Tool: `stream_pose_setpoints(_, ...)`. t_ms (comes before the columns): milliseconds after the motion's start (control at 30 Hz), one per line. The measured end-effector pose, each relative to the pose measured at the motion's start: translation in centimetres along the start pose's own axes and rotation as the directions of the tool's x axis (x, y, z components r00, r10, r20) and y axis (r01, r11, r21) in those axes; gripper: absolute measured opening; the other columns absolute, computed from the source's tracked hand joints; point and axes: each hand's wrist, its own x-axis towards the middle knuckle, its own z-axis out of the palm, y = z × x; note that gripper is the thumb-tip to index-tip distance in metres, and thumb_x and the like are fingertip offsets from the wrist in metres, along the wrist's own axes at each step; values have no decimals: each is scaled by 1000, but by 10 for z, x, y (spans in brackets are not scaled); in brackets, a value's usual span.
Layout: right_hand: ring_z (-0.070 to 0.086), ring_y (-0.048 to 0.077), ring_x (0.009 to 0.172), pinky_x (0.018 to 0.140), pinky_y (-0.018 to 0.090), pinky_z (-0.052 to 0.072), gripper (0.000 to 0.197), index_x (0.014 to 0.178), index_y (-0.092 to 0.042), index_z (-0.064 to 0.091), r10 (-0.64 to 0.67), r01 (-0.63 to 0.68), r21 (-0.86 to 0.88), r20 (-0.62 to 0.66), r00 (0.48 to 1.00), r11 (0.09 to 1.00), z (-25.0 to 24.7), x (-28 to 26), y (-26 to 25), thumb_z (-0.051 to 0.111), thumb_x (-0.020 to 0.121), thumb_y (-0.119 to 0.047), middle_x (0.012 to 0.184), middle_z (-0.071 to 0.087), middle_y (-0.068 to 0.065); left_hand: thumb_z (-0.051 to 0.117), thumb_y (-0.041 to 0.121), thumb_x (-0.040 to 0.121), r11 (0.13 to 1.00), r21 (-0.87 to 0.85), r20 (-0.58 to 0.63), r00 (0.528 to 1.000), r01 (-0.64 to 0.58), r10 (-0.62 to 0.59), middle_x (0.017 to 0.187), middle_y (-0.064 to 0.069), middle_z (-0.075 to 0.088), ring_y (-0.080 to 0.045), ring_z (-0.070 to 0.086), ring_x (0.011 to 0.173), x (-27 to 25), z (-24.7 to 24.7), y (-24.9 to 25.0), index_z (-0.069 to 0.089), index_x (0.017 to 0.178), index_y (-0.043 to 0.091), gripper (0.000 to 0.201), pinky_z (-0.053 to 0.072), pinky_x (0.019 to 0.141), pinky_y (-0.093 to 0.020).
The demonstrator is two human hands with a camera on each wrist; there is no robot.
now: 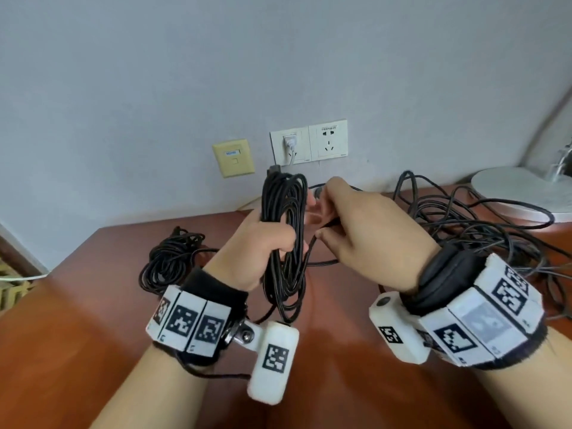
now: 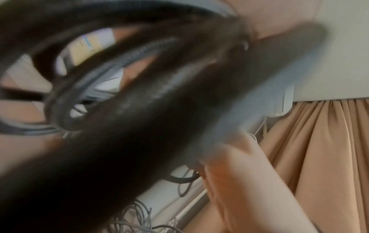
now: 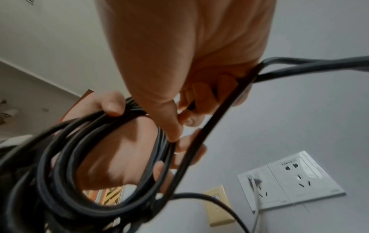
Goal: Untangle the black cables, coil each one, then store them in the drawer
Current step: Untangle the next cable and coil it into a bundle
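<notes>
My left hand (image 1: 272, 239) grips an upright coil of black cable (image 1: 286, 243) above the brown table; the coil (image 3: 83, 157) hangs in long loops through my fist (image 3: 119, 141). In the left wrist view the coil (image 2: 139, 110) fills the frame, blurred. My right hand (image 1: 356, 224) pinches the loose end of the same cable (image 3: 209, 126) just right of the coil, with fingers (image 3: 201, 97) curled round it. A second coiled black cable (image 1: 170, 258) lies on the table at the left. A loose tangle of black cables (image 1: 464, 224) spreads over the table at the right.
Behind the table (image 1: 108, 320) a grey wall carries a white double socket (image 1: 309, 142) with a white plug in it and a beige wall plate (image 1: 233, 157). A white round lamp base (image 1: 526, 193) stands at the back right. No drawer is in view.
</notes>
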Motion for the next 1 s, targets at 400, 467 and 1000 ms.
stream_pose_setpoints(400, 49, 23, 62, 61, 36, 38, 7, 97, -12, 51, 32, -30, 41, -46, 998, 999, -2, 5, 17, 52, 94, -19, 69, 56, 0, 56, 9, 44, 996, 92, -139, 990, -7, 19, 77, 0, 44, -14, 41, 72, 7, -20, 2, 51, 96, 11, 52, 30, 65, -32)
stream_pose_setpoints(467, 46, 23, 62, 59, 35, 37, 13, 94, -11, 54, 48, -48, -13, -35, 998, 999, -2, 6, 26, 50, 97, -23, 67, 53, -1, 54, 5, 43, 997, 73, -200, 979, -25, 39, 77, 0, 48, -12, 46, 72, 7, -33, 4, 53, 95, 13, 52, 31, 64, -31)
stream_pose_setpoints(1000, 53, 28, 48, 46, 25, 31, 28, 71, -22, 61, 41, -101, -194, -293, 955, 976, -14, -4, -14, 43, 87, -37, 48, 50, -3, 49, 1, 51, 994, 111, -202, 979, 0, 22, 84, -6, 55, -28, 51, 86, 10, -26, -6, 58, 102, 9, 52, 40, 75, -42)
